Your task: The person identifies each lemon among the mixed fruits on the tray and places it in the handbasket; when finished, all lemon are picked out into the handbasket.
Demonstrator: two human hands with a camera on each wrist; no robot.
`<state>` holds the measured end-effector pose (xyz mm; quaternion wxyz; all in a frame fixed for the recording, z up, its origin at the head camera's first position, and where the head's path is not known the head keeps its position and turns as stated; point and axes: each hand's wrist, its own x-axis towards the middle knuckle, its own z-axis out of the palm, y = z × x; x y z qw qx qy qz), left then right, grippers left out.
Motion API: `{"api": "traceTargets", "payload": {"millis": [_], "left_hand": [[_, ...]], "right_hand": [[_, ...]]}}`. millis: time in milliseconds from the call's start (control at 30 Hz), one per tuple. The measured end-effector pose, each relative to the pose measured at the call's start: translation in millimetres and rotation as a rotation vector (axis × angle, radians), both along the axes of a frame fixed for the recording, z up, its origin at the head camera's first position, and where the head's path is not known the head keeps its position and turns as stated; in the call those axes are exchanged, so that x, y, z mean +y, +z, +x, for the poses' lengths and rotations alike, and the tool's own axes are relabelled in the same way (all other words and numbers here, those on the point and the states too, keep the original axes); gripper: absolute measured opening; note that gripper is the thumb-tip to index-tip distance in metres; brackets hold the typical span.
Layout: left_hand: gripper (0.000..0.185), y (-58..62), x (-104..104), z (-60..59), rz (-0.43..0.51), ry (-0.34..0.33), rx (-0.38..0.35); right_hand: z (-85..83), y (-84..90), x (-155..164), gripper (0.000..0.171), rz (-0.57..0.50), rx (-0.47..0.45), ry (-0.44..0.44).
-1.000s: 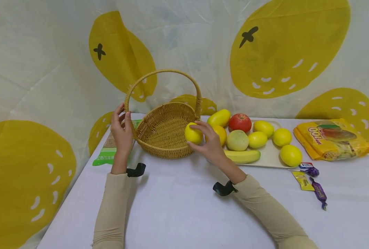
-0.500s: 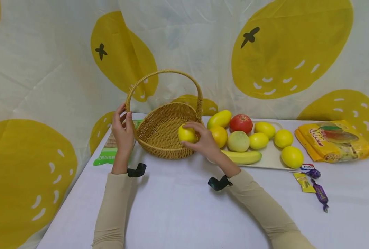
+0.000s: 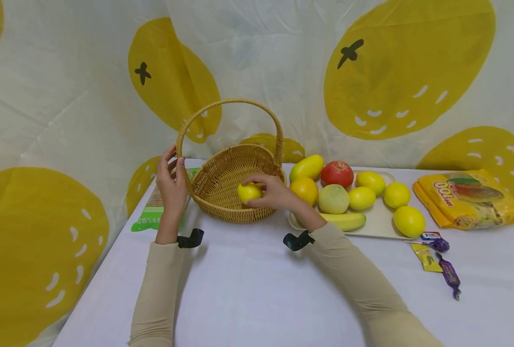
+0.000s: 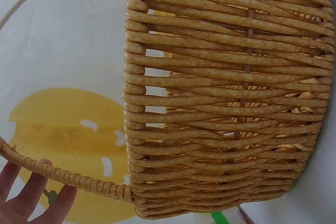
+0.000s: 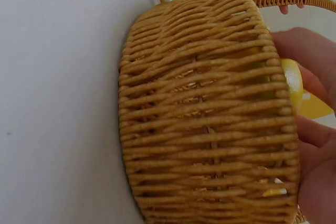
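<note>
The right hand (image 3: 276,193) is curling its fingers and thumb around a small yellow lemon (image 3: 248,192), gripping it inside the wicker basket (image 3: 222,185), just above the woven floor near the basket's right wall. The lemon is looking smooth and bright, partly covered by the fingers. The left hand (image 3: 171,180) is clasping the base of the basket's arched handle (image 3: 183,130) at the left rim, fingers wrapping the braided cane. The basket is sitting on the white table (image 3: 248,289), tilted slightly toward the viewer. Just to its right a pale tray (image 3: 380,219) is holding 1 red apple (image 3: 336,173), 1 banana (image 3: 348,220) and several yellow fruits. A yellow snack bag (image 3: 469,197) is lying at the far right.
</note>
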<state>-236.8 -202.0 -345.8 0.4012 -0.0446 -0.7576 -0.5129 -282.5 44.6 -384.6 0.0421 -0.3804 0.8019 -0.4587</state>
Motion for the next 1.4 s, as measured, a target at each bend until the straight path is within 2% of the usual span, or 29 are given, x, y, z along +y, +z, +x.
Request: {"api": "traceTargets", "payload": {"millis": [100, 367, 567, 733, 933, 1067, 1233, 1333, 1400], "left_hand": [[0.035, 4.6, 4, 5.2, -0.001, 0.005, -0.020], [0.036, 4.3, 4, 5.3, -0.006, 0.014, -0.042], [0.036, 4.7, 3, 6.9, -0.009, 0.001, -0.050], [0.036, 4.9, 3, 8.6, -0.008, 0.003, -0.056], [0.036, 5.0, 4, 7.8, -0.018, 0.006, -0.053], [0.035, 5.4, 3, 6.8, -0.023, 0.009, -0.045], [0.035, 7.1, 3, 7.2, -0.029, 0.008, -0.026], [0.034, 8.5, 3, 8.4, -0.038, 0.004, -0.015], [0.035, 1.1, -2, 0.7, -0.037, 0.006, -0.006]], "right_hand": [[-2.1, 1.8, -4, 0.045, 0.042, -0.045, 0.070], [-12.3, 8.4, -5, 0.038, 0.160, -0.197, 0.209], [-15.3, 9.2, -6, 0.034, 0.217, -0.238, 0.240], [-13.7, 7.1, -7, 0.032, 0.217, -0.205, 0.217], [-8.0, 2.0, -7, 0.026, 0.212, -0.114, 0.117], [-4.7, -3.2, -6, 0.022, 0.153, -0.039, 0.068], [0.5, -5.7, -3, 0.019, 0.043, -0.011, 0.064], [5.6, -4.3, 1, 0.016, 0.023, 0.006, 0.053], [9.4, -2.9, 5, 0.015, 0.026, 0.009, 0.045]]}}
